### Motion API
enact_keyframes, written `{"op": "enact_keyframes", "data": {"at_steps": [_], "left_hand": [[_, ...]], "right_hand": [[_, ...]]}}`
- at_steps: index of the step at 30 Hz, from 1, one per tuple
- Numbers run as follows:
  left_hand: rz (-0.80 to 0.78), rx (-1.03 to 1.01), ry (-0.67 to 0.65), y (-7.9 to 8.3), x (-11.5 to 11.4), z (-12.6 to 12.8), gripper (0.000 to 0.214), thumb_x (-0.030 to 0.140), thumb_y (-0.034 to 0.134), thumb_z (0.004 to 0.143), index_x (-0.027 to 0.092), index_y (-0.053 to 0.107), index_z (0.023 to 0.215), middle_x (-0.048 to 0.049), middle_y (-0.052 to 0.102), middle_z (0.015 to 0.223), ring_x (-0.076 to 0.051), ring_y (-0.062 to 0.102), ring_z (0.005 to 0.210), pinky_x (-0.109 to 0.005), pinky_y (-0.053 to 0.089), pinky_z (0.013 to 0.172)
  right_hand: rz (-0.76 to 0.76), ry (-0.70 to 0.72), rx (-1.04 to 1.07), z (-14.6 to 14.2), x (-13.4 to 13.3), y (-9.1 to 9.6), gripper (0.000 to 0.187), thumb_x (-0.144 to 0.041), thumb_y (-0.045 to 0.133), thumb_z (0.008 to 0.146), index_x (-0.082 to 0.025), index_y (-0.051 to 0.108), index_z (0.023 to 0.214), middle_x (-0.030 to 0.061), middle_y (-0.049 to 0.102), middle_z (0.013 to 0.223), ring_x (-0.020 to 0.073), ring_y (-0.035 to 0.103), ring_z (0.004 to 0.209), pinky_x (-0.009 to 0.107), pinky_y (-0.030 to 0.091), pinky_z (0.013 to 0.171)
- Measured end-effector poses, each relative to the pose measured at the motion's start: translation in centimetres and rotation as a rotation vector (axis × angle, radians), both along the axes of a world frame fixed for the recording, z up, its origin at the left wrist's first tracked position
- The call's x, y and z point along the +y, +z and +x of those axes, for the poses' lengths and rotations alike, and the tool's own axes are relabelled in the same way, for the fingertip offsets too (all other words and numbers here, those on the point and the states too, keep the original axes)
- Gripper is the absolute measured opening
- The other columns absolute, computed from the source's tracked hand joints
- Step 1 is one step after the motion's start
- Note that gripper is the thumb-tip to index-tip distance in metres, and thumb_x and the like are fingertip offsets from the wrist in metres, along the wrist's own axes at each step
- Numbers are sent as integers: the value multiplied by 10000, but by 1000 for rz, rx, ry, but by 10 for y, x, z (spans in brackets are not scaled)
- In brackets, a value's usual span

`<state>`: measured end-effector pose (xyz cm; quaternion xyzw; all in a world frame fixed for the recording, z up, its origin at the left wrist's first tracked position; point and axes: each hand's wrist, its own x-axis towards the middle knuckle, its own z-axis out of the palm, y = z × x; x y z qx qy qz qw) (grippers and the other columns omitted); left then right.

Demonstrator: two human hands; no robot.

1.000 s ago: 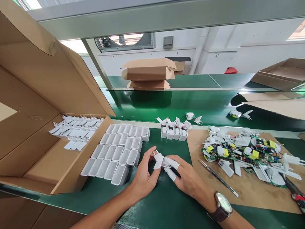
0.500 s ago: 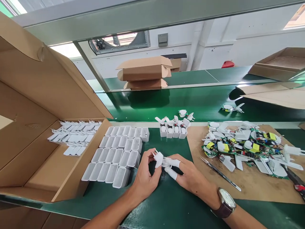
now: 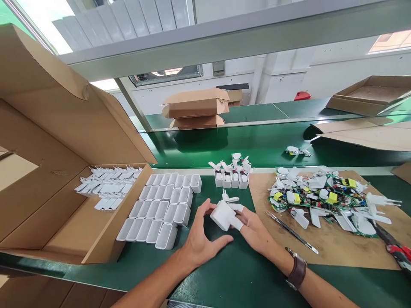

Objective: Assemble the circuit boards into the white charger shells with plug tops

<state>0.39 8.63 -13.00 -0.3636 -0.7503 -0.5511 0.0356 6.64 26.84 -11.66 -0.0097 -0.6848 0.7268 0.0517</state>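
Observation:
Over the green bench, my right hand, with white covers on its fingertips, is closed on a white plastic adapter housing. A plug piece with prongs sticks out of its far end. My left hand lies around the left side of the housing, thumb spread away from it and fingertips close to its edge; whether they touch it I cannot tell. Left of my hands stand rows of open white cases. Beyond the hands, several cases hold circuit boards with plug pieces rising out of them.
A cardboard box at the left contains rows of white pieces. On brown cardboard at the right lie tweezers, a heap of circuit boards and red-and-black handled pliers. Another board rests farther back.
The housing has turned in my right hand, its broad white side now showing and the plug piece pointing away. My left thumb has come off it. The camera view has tilted up slightly.

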Motion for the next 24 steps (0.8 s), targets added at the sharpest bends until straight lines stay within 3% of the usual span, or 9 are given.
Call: {"op": "enact_keyframes", "data": {"at_steps": [2, 5, 12, 24], "left_hand": [[13, 123, -3, -2, 1, 3, 862, 284, 776, 879, 290, 266, 1574, -126, 588, 1371, -280, 633, 1225, -476, 547, 1030], [49, 217, 17, 0, 3, 5, 771, 246, 694, 945, 286, 270, 1588, -135, 604, 1376, -265, 645, 1207, -439, 570, 985], [61, 234, 5, -1, 2, 2, 777, 310, 693, 961, 290, 260, 1606, -129, 631, 1384, -263, 650, 1201, -440, 572, 980], [54, 193, -12, 6, 0, 4, 758, 302, 716, 948, 311, 295, 1577, -131, 635, 1378, -281, 637, 1238, -472, 558, 1004]], "right_hand": [[-266, 64, -147, 0, -2, 3, 381, -486, 660, 915, -215, 695, 1180, 88, 758, 1089, 249, 746, 902, 453, 609, 889], [-433, 110, -237, 0, -4, 10, 441, -534, 736, 852, -204, 722, 1145, 87, 771, 1084, 262, 757, 863, 486, 582, 927], [-464, 118, -265, -1, -7, 15, 472, -535, 780, 812, -188, 743, 1129, 120, 771, 1116, 317, 749, 997, 517, 557, 958], [-470, 118, -266, 1, -11, 16, 420, -509, 764, 832, -177, 743, 1088, 128, 779, 1096, 322, 748, 1024, 540, 537, 991]]}}
